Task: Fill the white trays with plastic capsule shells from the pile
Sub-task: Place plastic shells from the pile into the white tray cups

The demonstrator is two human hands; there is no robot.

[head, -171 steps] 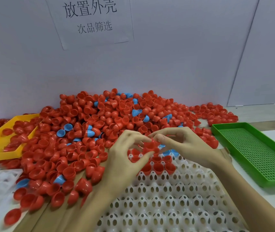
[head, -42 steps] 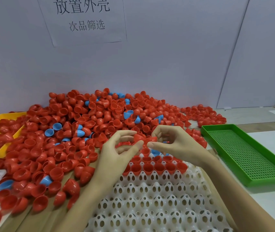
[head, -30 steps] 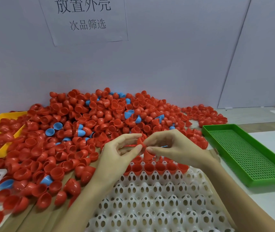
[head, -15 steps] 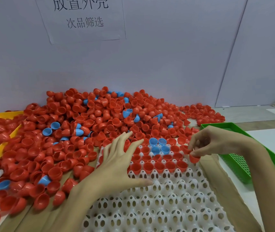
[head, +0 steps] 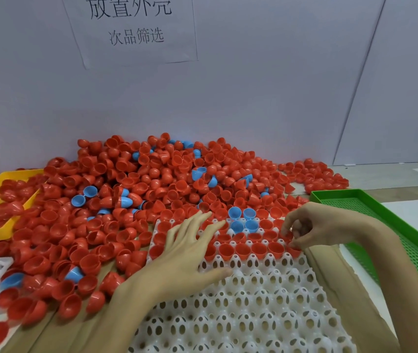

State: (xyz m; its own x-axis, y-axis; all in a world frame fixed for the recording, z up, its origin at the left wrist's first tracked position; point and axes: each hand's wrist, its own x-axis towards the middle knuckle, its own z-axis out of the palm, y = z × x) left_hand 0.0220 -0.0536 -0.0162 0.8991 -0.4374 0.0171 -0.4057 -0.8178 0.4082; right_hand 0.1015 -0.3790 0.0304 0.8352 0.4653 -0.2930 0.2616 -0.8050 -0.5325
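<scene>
Glossy smooth plastic shells (head: 152, 189). White tray (head: 253, 301) beside pile: matt perforated plastic. Green tray (head: 406, 225) right of it: mesh-bottomed plastic. Paper sign (head: 131, 29).

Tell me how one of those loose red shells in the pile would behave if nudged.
A red shell would probably roll or rock: its underside is rounded. It looks thin and hollow, so likely very light. Glossy plastic suggests it may slip when pinched.

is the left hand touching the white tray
Touching. In the head view the left hand lies flat with fingers spread on the white tray, its thumb resting on the empty cells.
</scene>
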